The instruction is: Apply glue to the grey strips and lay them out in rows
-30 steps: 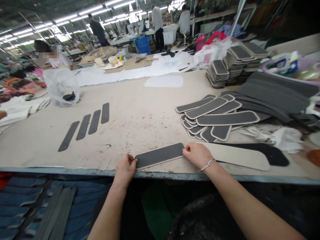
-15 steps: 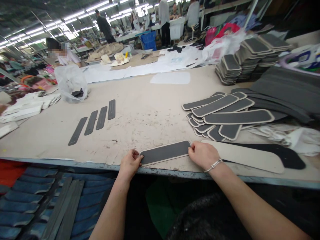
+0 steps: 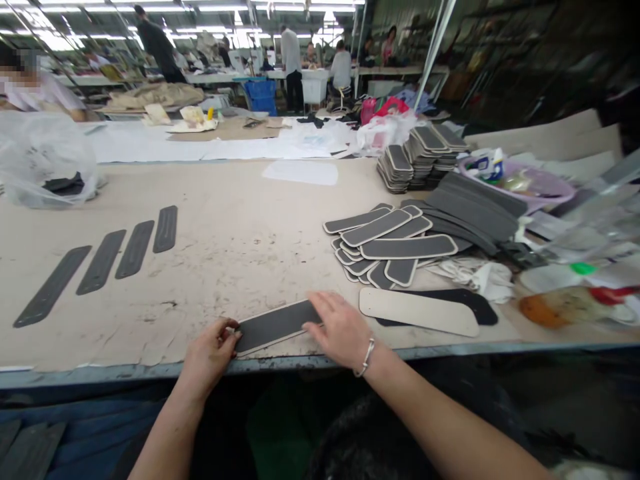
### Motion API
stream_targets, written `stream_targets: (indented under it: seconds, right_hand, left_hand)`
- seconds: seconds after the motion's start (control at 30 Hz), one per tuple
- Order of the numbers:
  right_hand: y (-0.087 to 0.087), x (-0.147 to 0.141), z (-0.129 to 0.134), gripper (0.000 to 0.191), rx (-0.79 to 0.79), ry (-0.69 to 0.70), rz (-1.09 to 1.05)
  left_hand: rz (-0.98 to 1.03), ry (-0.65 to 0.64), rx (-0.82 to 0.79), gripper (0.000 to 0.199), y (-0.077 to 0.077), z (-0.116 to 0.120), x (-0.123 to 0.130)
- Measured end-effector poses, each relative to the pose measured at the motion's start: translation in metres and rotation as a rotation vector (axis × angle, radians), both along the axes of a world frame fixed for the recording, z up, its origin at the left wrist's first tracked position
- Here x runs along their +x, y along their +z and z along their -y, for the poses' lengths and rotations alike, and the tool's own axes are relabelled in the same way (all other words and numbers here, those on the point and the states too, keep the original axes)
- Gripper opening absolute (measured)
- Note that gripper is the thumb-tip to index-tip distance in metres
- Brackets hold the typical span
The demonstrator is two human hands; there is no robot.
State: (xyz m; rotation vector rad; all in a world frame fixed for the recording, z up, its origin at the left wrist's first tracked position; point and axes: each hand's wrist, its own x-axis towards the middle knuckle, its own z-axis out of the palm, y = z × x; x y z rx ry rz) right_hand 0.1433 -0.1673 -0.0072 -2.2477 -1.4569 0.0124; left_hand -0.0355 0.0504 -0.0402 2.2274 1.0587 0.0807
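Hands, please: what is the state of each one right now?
Left hand: closed, pinching the pale-bordered gray strip by its left end.
Right hand: open, over the strip's right end; contact pressure cannot be told.

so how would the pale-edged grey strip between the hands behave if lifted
The pale-edged grey strip looks thin, so probably light. It runs straight between the left hand and right hand, suggesting modest stiffness. Its flat shape makes rolling unlikely.

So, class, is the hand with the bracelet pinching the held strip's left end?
No: the left hand pinches the strip there, while the bracelet circles the right wrist.
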Motion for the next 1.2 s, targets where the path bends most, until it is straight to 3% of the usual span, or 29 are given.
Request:
stream_targets:
  seconds: [0.07,0.13,0.47,0.6,0.7,0.8,0.87,0.93,1.03,1.2]
  right_hand:
    - [-0.009,-0.016,-0.010,0.068,0.005,0.178,0.005]
    - [-0.020,-0.023,-0.015,0.075,-0.051,0.236,0.004]
    - [-0.039,0.014,0.021,0.080,-0.270,0.009,0.056]
    - [-0.047,0.012,0.020,0.078,-0.249,-0.012,0.120]
    - [-0.052,0.011,0.018,0.078,-0.225,-0.005,0.146]
    - [-0.058,0.011,0.019,0.079,-0.198,0.001,0.175]
    - [-0.063,0.013,0.020,0.078,-0.175,0.006,0.197]
    - [-0.068,0.015,0.021,0.076,-0.151,0.014,0.212]
    - [-0.073,0.015,0.021,0.076,-0.130,0.022,0.224]
    - [-0.065,0.013,0.020,0.077,-0.180,0.009,0.207]
  left_hand:
    - [-0.021,0.006,0.000,0.026,0.001,-0.001,0.000]
    - [-0.045,-0.004,0.009,0.027,0.003,-0.001,0.001]
    - [-0.034,0.036,0.032,0.021,0.006,0.002,0.004]
    - [-0.048,0.088,0.161,0.022,0.016,0.003,0.001]
    - [-0.009,0.128,0.318,0.032,0.030,0.021,0.009]
    - [0.087,-0.147,0.417,0.045,0.036,0.062,0.037]
    - [0.083,-0.409,0.424,0.058,0.032,0.090,0.060]
    - [0.027,-0.525,0.434,0.070,0.024,0.105,0.076]
    - [-0.081,-0.576,0.459,0.076,0.013,0.100,0.069]
    - [-0.196,-0.594,0.441,0.073,0.012,0.059,0.008]
